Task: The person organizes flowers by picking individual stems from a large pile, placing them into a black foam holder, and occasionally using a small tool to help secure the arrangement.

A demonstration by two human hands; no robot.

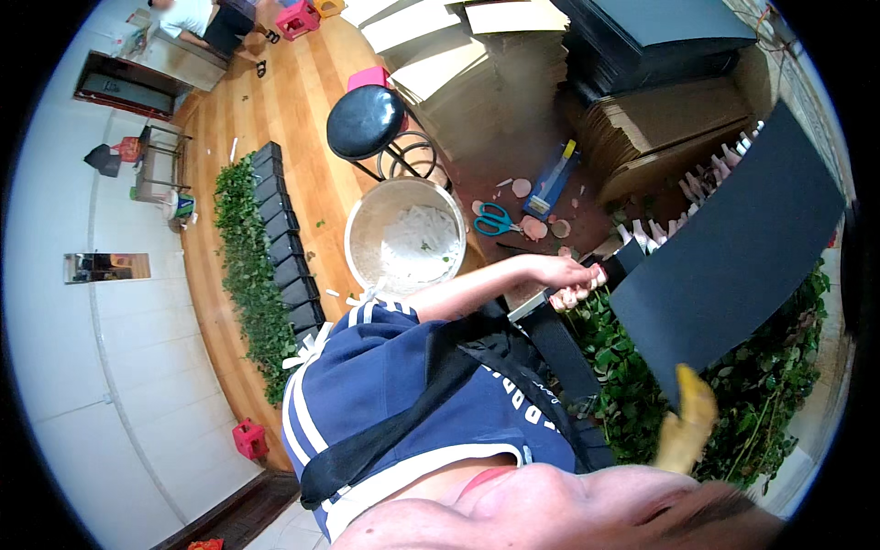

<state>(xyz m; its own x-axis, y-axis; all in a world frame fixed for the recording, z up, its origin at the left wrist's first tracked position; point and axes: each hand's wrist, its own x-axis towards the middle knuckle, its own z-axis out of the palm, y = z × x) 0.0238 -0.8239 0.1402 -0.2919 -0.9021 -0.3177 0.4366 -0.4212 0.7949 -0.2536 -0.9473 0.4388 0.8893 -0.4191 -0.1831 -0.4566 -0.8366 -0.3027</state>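
Observation:
My left hand (564, 275) is closed at the near edge of the worktable, beside a black strip (625, 262) and small pale pieces. Its fingers are partly hidden, so I cannot make out what it grips. On my right hand (689, 422) is a yellowish glove, and its fingers close on the lower corner of a large black sheet (733, 247). That sheet stands tilted over a mass of leafy green stems (623, 367), hiding part of them. Past its far edge runs a row of pale pink wrapped flower heads (701, 183).
Teal-handled scissors (495, 220) and a blue tool (555, 183) lie on the table. Cardboard (660, 124) and black sheets (660, 27) are stacked behind. A white bucket (357, 238) stands by a black stool (366, 122). Black-wrapped leafy bundles (275, 211) line the floor; another person (206, 23) is far left.

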